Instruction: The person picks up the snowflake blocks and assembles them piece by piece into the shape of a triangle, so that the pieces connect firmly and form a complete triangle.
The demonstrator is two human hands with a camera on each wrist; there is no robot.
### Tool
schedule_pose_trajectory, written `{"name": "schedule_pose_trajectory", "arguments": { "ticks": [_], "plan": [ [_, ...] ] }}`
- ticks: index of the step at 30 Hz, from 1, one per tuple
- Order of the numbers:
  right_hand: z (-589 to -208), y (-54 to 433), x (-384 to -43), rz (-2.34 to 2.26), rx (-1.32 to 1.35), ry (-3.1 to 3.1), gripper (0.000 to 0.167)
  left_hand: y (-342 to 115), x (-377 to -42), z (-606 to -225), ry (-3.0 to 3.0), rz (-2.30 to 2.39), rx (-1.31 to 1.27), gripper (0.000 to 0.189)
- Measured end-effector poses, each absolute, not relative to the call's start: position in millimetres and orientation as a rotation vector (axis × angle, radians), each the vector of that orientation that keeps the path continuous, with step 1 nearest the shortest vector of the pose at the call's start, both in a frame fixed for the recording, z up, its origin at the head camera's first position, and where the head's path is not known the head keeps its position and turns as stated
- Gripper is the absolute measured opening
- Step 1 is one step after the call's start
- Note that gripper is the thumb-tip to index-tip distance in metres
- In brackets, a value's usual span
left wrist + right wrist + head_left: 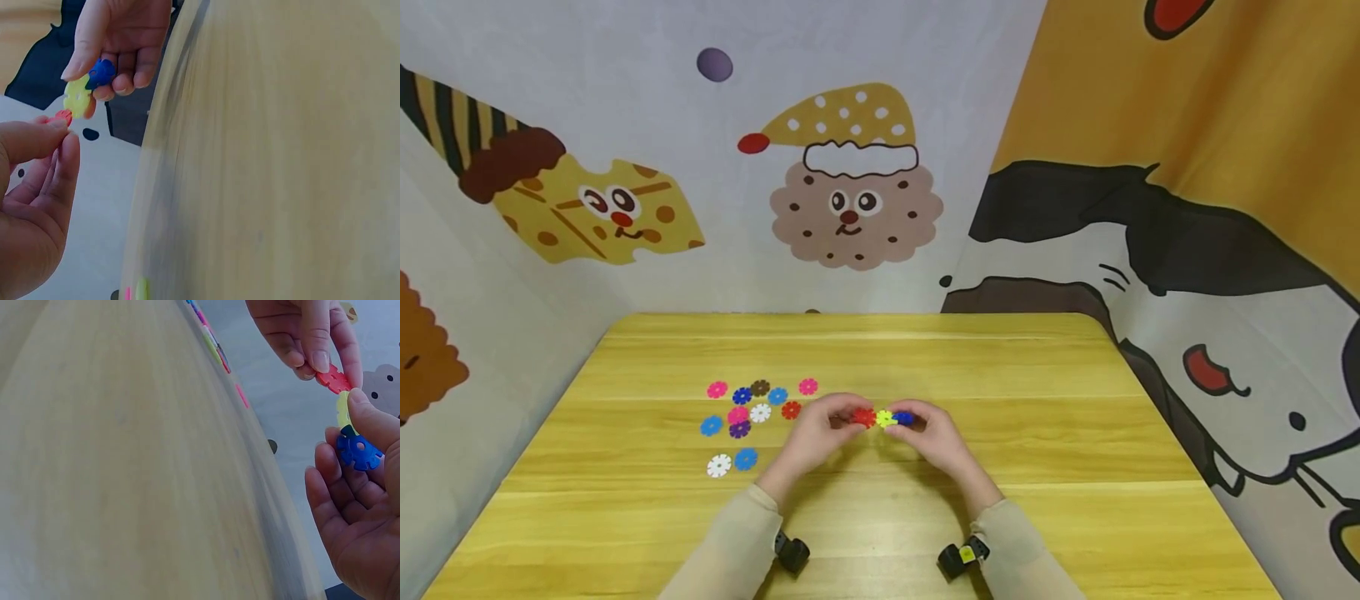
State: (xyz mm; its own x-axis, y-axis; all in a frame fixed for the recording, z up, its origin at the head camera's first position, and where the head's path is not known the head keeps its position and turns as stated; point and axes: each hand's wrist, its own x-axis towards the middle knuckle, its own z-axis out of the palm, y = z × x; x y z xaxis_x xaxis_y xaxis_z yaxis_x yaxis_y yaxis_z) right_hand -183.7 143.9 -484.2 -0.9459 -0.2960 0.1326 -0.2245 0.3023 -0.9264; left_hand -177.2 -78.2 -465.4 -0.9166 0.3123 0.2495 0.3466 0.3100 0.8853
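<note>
My left hand (822, 432) pinches a red notched plastic disc (334, 380) between thumb and fingertips. Thumb and fingers of my right hand (942, 439) hold a yellow notched disc (76, 99), which is joined at its edge to a blue notched disc (359, 452). The three discs form a row above the table, red on the left and blue on the right. In both wrist views the red disc meets the yellow one's edge; whether their slots are locked cannot be told.
Several loose notched discs lie on the wooden table (1045, 392) left of my hands, among them a white disc (718, 466), a brown disc (761, 388) and a red disc (791, 410). A cartoon-printed cloth (647, 287) hangs behind the table.
</note>
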Motion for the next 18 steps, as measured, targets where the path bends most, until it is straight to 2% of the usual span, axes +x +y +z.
{"name": "schedule_pose_trajectory", "arguments": {
  "ticks": [18],
  "plan": [
    [-485,150,-186,-1.755,-0.529,2.430,0.027,-66,-177,-468,-2.402,-1.797,-0.599,0.030]
  ]
}}
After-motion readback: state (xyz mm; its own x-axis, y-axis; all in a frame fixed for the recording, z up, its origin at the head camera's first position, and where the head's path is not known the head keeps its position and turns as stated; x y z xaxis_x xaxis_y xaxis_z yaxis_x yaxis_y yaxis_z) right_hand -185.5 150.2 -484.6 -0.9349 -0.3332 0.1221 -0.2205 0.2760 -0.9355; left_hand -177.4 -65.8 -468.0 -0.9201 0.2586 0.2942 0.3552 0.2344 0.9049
